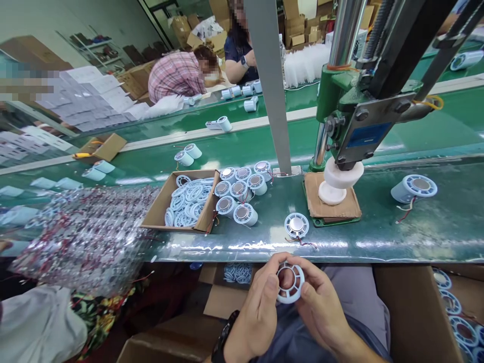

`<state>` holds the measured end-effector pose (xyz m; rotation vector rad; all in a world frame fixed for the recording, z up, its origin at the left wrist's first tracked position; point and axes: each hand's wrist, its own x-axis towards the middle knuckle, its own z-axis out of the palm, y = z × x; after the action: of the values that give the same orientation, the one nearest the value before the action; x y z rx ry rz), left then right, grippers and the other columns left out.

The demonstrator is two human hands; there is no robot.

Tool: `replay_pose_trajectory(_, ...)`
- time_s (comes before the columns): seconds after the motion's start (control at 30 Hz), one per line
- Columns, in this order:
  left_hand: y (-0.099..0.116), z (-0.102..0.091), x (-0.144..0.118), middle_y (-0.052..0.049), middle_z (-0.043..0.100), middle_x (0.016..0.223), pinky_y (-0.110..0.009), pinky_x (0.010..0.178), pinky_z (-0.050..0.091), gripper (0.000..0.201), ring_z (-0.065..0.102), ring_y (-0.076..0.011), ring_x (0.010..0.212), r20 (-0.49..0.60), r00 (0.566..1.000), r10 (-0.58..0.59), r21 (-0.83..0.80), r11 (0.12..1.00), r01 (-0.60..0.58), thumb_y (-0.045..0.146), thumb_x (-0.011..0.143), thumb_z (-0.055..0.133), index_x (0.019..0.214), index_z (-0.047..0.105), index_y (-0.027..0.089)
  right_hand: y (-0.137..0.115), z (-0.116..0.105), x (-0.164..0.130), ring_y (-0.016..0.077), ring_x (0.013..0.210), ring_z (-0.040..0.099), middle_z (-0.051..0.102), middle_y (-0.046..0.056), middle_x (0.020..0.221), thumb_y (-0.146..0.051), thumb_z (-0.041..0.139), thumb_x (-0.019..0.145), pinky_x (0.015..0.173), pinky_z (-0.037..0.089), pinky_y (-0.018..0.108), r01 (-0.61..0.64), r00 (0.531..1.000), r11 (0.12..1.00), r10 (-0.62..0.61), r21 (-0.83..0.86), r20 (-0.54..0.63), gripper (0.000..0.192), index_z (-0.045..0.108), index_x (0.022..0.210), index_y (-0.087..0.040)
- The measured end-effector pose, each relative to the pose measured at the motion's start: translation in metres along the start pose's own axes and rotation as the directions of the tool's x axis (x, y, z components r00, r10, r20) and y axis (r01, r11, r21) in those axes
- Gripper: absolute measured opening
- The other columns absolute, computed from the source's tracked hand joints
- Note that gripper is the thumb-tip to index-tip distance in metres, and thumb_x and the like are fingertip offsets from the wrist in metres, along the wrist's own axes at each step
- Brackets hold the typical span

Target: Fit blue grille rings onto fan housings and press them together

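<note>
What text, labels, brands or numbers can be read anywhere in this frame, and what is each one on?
None can be read.
Blue plate on the green press: may be a label, but no lettering resolves.
Cardboard boxes at the back: any print too small and blurred.
White sheets stacked at the far left: too blurred to read.
Round white part held between the left hand and right hand: no marking visible.

Both hands are meeting below the near edge of the table, over the lap. The left hand [260, 297] is curling in from the left, thumb raised, a dark watch on its wrist. The right hand [321, 307] is curling in opposite, fingers bent. Both are pinching one round part together.
</note>
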<state>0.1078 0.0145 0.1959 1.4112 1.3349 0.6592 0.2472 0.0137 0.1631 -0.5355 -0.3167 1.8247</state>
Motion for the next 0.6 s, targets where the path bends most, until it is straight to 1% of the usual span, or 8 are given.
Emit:
replay_pose_trajectory(0.07,0.0,-0.001,0.002,-0.014,0.062,0.133,-0.045,0.111,0.037,0.07,0.053,-0.0319,0.124,0.025,1.0,0.006,-0.002,1.0,-0.006,0.068,0.102,0.022,0.139,0.055,0.018,0.0,-0.001,0.0,0.0127,0.07,0.064,0.073,0.003,0.08,-0.043,0.094,0.068,0.068,0.054,0.022,-0.003,1.0,1.0,0.003,-0.004,-0.012,0.047,0.081,0.109,-0.024)
replay_pose_trajectory(0.13,0.004,-0.002,0.004,-0.014,0.064,0.125,-0.046,0.105,0.042,0.072,0.056,-0.033,0.117,0.071,0.997,0.015,0.012,1.0,-0.016,0.074,0.095,0.038,0.137,0.054,0.017,0.0,-0.002,0.0,0.0132,0.07,0.064,0.073,0.003,0.08,-0.042,0.094,0.068,0.069,0.055,0.023,-0.004,1.0,1.0,0.004,-0.006,-0.016,0.047,0.081,0.108,-0.024)
replay_pose_trajectory(0.2,0.008,-0.004,0.007,-0.013,0.064,0.118,-0.047,0.101,0.044,0.074,0.058,-0.0327,0.11,0.125,0.992,0.018,0.021,1.0,-0.021,0.074,0.089,0.054,0.135,0.052,0.016,0.001,-0.003,0.0,0.0131,0.07,0.065,0.073,0.002,0.079,-0.042,0.094,0.068,0.071,0.055,0.023,-0.001,1.0,1.0,0.001,-0.006,-0.01,0.044,0.081,0.107,-0.025)
replay_pose_trajectory(0.27,0.011,-0.009,0.009,-0.013,0.063,0.121,-0.048,0.102,0.043,0.07,0.058,-0.0326,0.112,0.173,0.984,0.032,0.007,0.999,-0.033,0.066,0.088,0.061,0.137,0.05,0.017,0.003,-0.004,0.0,0.0133,0.07,0.066,0.073,0.001,0.078,-0.041,0.094,0.068,0.071,0.055,0.024,0.011,1.0,1.0,-0.011,-0.011,-0.003,0.043,0.082,0.106,-0.026)
replay_pose_trajectory(0.37,0.012,-0.018,0.009,-0.013,0.06,0.131,-0.048,0.108,0.04,0.064,0.056,-0.0325,0.119,0.255,0.964,0.074,-0.029,0.997,-0.069,0.049,0.09,0.065,0.143,0.046,0.02,0.004,-0.007,-0.002,0.0147,0.071,0.066,0.075,0.002,0.08,-0.043,0.094,0.067,0.071,0.056,0.025,0.029,1.0,0.999,-0.028,-0.041,0.005,0.043,0.082,0.105,-0.028)
replay_pose_trajectory(0.47,0.011,-0.026,0.007,-0.012,0.057,0.139,-0.047,0.11,0.039,0.071,0.057,-0.0311,0.119,0.34,0.935,0.101,-0.044,0.995,-0.092,0.033,0.084,0.07,0.148,0.042,0.021,0.003,-0.01,-0.003,0.0155,0.07,0.067,0.076,0.003,0.08,-0.045,0.094,0.066,0.071,0.057,0.027,0.029,0.999,0.997,-0.028,-0.067,0.015,0.043,0.082,0.103,-0.027)
replay_pose_trajectory(0.6,0.013,-0.03,0.007,-0.012,0.053,0.146,-0.046,0.113,0.037,0.077,0.056,-0.0302,0.124,0.365,0.926,0.099,0.008,0.994,-0.109,0.017,0.078,0.068,0.15,0.04,0.023,-0.001,-0.011,-0.002,0.0152,0.067,0.067,0.076,0.003,0.075,-0.045,0.094,0.066,0.066,0.056,0.025,0.039,0.998,0.996,-0.035,-0.075,0.054,0.043,0.082,0.102,-0.026)
